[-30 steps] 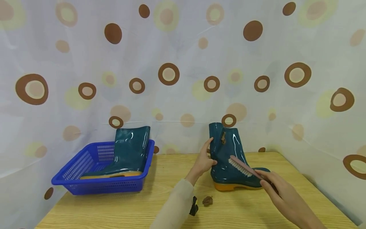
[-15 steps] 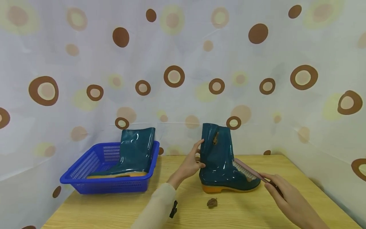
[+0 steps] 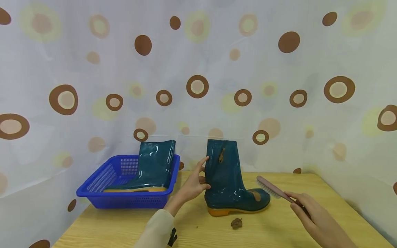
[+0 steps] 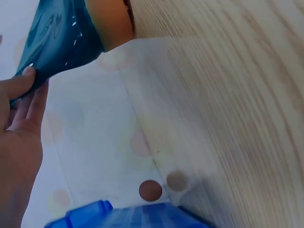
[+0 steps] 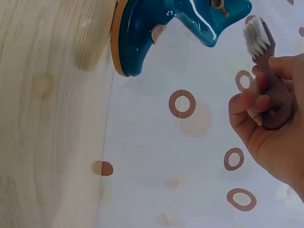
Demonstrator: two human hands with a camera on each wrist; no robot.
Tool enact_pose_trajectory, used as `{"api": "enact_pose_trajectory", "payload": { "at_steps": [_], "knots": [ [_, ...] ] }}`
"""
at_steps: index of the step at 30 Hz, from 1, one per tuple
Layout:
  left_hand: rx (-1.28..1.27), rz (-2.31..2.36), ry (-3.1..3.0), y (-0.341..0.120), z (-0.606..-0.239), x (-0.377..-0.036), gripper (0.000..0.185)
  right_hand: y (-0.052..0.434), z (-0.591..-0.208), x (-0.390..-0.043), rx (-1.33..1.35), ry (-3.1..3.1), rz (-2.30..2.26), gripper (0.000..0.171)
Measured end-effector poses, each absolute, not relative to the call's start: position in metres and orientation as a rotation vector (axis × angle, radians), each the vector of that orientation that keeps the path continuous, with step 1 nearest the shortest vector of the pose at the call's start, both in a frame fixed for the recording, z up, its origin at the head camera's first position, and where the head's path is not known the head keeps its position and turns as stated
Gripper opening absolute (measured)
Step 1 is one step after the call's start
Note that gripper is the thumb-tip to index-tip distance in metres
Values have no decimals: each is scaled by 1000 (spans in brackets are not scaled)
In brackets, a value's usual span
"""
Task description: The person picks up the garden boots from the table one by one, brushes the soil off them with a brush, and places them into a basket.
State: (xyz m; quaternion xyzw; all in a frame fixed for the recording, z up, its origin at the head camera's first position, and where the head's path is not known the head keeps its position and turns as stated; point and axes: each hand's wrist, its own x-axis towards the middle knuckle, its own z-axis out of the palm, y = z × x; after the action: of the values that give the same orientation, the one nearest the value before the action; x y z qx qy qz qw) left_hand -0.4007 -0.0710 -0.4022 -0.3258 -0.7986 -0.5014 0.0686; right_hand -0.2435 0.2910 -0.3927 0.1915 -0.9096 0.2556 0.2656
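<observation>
Lightly steadied by straight left-hand (image 3: pixel 193 186) fingers, the boot (image 3: pixel 227 179) may tip if the brush (image 3: pixel 273 188), clasped in the right hand (image 3: pixel 313 215), pushes hard.

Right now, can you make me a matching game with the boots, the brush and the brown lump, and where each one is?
Things:
1. brush
2. boot with brown smears
3. other boot
4. brown lump

Places:
A. in the blue basket
B. lying loose on the table
C. gripped in the right hand
D. standing on the table, touched by the left hand

Pairs: 1-C, 2-D, 3-A, 4-B
</observation>
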Motion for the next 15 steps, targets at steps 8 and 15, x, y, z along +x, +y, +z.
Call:
{"api": "enact_pose_trajectory", "payload": {
  "at_steps": [8, 15],
  "knots": [
    [-969, -1558, -2463, -106, -401, -378, 120, 274, -391, -248, 589, -2446, 653, 30],
    [-934, -1494, -2442, -131, -403, -364, 119, 248, -368, -256, 670, -2465, 610, 28]
  ]
}}
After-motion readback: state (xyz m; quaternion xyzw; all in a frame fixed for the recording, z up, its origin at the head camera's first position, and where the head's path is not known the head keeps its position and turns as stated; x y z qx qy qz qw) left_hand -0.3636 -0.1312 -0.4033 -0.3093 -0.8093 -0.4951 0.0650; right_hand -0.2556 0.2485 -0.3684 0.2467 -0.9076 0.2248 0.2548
